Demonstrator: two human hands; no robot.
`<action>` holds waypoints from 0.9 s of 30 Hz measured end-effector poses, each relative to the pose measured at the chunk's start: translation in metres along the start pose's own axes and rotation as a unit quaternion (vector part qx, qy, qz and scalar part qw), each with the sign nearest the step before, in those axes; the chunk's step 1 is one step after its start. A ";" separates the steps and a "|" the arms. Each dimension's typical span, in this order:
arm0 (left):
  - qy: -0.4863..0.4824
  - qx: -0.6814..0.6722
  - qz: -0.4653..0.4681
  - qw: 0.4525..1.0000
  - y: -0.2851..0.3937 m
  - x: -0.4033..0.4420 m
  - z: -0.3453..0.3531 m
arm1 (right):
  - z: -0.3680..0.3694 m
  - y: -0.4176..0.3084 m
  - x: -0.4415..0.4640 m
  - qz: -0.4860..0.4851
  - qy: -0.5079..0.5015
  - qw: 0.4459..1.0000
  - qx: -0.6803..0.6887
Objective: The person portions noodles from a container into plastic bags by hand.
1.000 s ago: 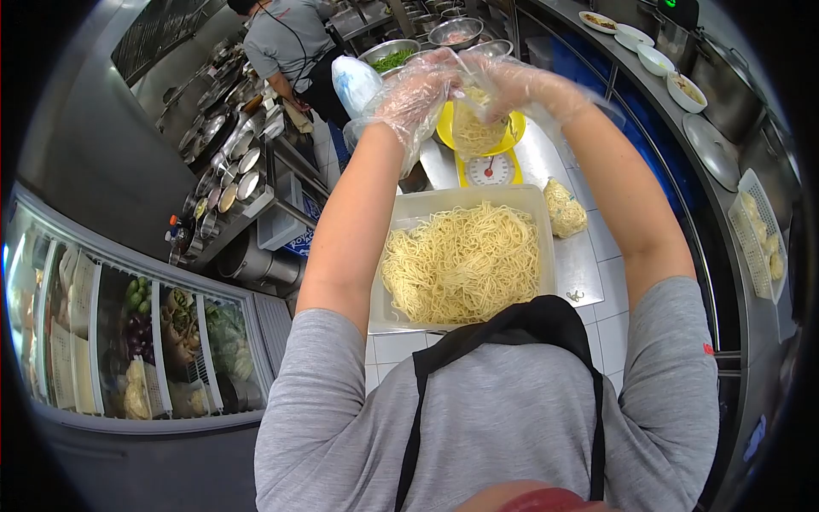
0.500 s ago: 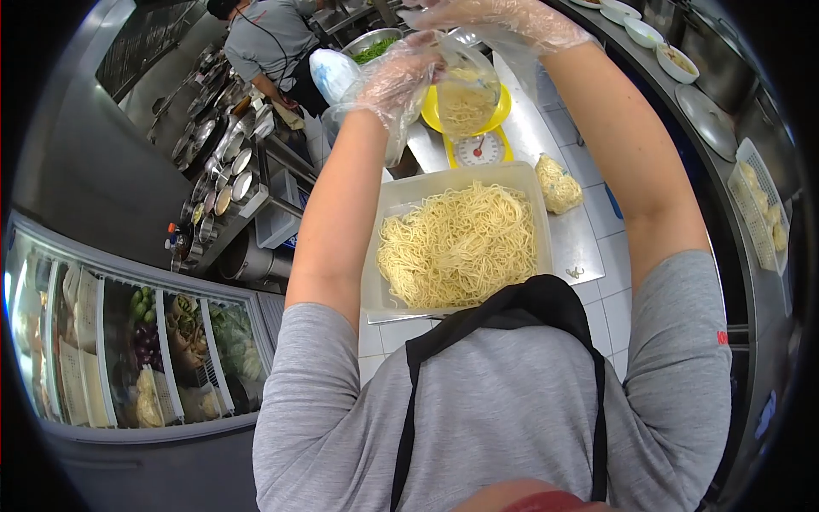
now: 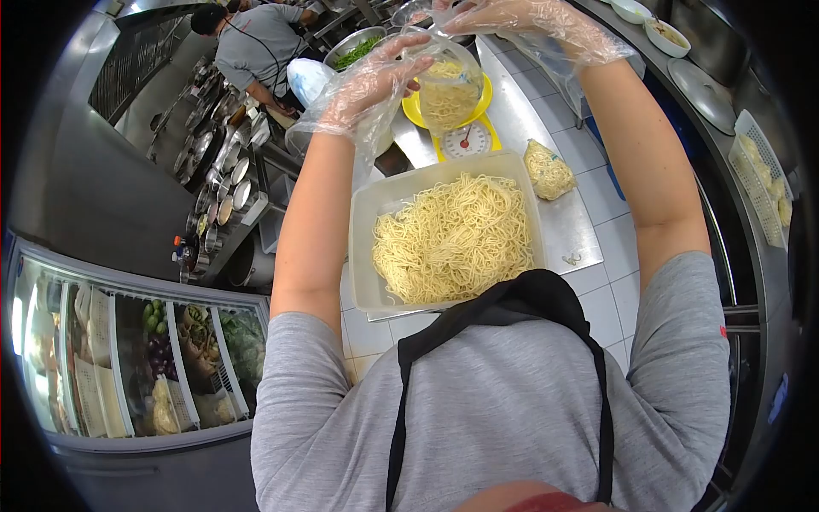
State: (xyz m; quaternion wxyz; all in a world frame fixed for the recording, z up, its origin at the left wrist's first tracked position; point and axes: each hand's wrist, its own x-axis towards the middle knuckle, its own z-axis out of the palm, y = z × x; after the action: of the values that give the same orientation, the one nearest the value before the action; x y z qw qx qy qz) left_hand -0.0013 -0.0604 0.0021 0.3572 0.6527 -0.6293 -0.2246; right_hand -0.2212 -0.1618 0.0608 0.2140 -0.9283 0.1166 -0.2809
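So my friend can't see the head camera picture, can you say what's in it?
A clear bag of noodles is between a person's plastic-gloved left grip and right grip, near a yellow scale. Nearer the camera, an open tub of noodles sits on a metal table, with a second noodle bag beside it.

One left hand (image 3: 375, 84) and one right hand (image 3: 516, 17) showed, making two. There were two noodle bags (image 3: 548, 171) at one table (image 3: 580, 235), one tub (image 3: 363, 247), one noodle heap (image 3: 461, 239), one scale (image 3: 466, 142), one yellow bowl (image 3: 413, 109) and one chiller (image 3: 153, 441).
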 end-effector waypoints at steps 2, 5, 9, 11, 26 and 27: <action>0.001 0.007 -0.012 1.000 0.003 -0.002 0.001 | 0.002 0.011 0.000 -0.010 -0.010 0.998 0.053; 0.009 -0.022 -0.031 0.999 0.002 0.002 0.004 | 0.003 0.019 0.006 -0.026 -0.030 0.998 0.051; 0.024 -0.033 -0.036 0.999 -0.012 0.009 0.017 | 0.006 0.008 0.018 0.039 -0.168 0.985 0.007; 0.050 -0.176 0.056 0.981 -0.025 0.020 0.019 | 0.056 0.037 0.019 0.083 -0.145 0.983 0.071; -0.139 -0.314 -0.035 0.939 -0.040 -0.075 0.011 | 0.064 -0.035 -0.020 -0.008 -0.374 0.925 -0.057; -0.172 -0.300 -0.025 0.938 -0.044 -0.079 0.010 | 0.085 -0.015 -0.029 0.005 -0.380 0.922 -0.075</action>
State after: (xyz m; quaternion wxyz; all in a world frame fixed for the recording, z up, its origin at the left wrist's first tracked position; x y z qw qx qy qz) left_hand 0.0117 0.0128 -0.0496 0.4168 0.4820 -0.5678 -0.5211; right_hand -0.1944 -0.1111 -0.0099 0.1736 -0.9779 0.0522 0.1038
